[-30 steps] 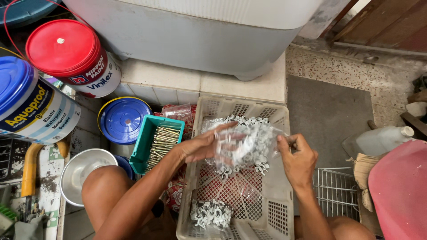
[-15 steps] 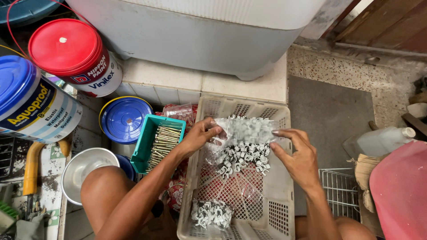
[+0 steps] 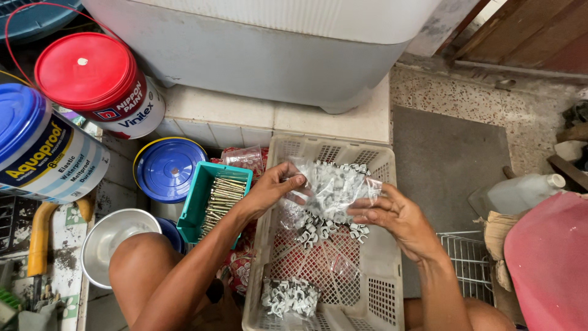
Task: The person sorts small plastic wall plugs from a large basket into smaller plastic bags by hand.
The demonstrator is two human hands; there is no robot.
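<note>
Clear bag (image 3: 334, 184) of white cable clips is held up over the back half of the beige crate (image 3: 380, 294), both hands clamped on it: left hand (image 3: 272, 189) pinching the left edge, right hand (image 3: 392, 214) gripping the right side from below. Some loose clips (image 3: 318, 227) hang or lie just under the bag, and another bunch of clips (image 3: 291, 297) lies at the near end of the crate. My guess is the thin plastic could slip or split, and small clips would drop through the crate's mesh. Teal tray (image 3: 199, 202) of brass screws is just left of the crate, blue lid (image 3: 168, 168) and paint buckets (image 3: 98, 83) beyond. Compared to half a second back, the bag's scrunched tighter and the right hand has moved in under it.
</note>
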